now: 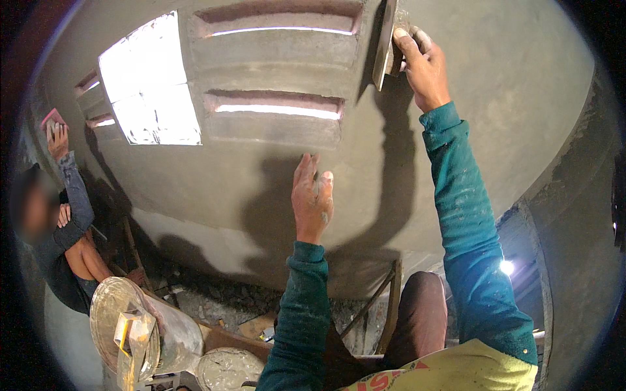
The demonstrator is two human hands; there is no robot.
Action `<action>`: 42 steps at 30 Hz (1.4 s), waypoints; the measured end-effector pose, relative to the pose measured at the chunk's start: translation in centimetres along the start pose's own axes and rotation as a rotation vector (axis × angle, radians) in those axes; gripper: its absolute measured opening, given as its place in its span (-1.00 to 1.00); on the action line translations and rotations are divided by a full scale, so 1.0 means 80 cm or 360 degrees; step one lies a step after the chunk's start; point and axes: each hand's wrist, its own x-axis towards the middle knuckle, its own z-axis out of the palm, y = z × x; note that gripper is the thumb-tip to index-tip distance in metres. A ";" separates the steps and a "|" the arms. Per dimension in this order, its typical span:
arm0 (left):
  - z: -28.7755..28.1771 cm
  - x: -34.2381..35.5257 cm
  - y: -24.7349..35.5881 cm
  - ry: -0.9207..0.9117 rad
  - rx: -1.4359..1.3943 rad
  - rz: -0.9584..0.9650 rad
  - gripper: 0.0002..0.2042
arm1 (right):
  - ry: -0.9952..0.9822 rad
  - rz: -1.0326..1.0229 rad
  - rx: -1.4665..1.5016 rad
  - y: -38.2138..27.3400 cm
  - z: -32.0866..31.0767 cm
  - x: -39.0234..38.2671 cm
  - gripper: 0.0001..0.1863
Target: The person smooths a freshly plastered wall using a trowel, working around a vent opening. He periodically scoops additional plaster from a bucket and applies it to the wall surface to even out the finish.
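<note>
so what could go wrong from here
The flat, thin-edged grey-brown float in the right hand is near the long, reddish-lined upper wall slot, so its edge could nick the rim. The bare left hand looks close to the smooth grey plastered wall and might mark it if soft. The yellow-and-grey tool lying on the round, plaster-smeared bucket could be knocked off.

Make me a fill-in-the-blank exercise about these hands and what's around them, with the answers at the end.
1. The float is gripped in the person's ____ hand.
2. The person's left hand holds ____.
3. Just right of the bright window are ____ wide slots.
4. A co-worker is near the picture's ____ edge.

Missing words: right; nothing; two; left.
</note>
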 end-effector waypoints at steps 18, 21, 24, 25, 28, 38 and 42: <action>0.002 0.003 -0.013 -0.0019 -0.0167 -0.0049 -0.51 | 0.0000 -0.0002 0.0077 -0.016 0.010 -0.008 -0.48; 0.004 0.001 -0.011 0.0001 -0.0314 -0.0092 -0.50 | 0.0099 -0.0080 -0.0073 -0.001 0.013 -0.005 -0.47; 0.003 0.002 -0.016 -0.0032 -0.0130 -0.0028 -0.50 | 0.0114 0.0000 -0.0061 0.003 0.011 -0.008 -0.27; 0.002 0.002 -0.015 -0.0015 -0.0193 -0.0053 -0.50 | 0.0097 0.0060 -0.0022 0.002 0.011 -0.013 -0.16; 0.001 0.002 -0.012 -0.0002 -0.0238 -0.0056 -0.49 | 0.0113 0.0103 -0.0180 0.006 0.014 -0.039 -0.14; -0.006 0.004 -0.006 0.0000 -0.0075 0.0014 -0.49 | 0.0012 0.0128 0.0024 -0.002 0.002 -0.041 -0.09; -0.002 0.003 0.000 0.0007 -0.0255 -0.0044 -0.48 | -0.0011 0.0038 0.0033 0.002 -0.001 -0.005 -0.09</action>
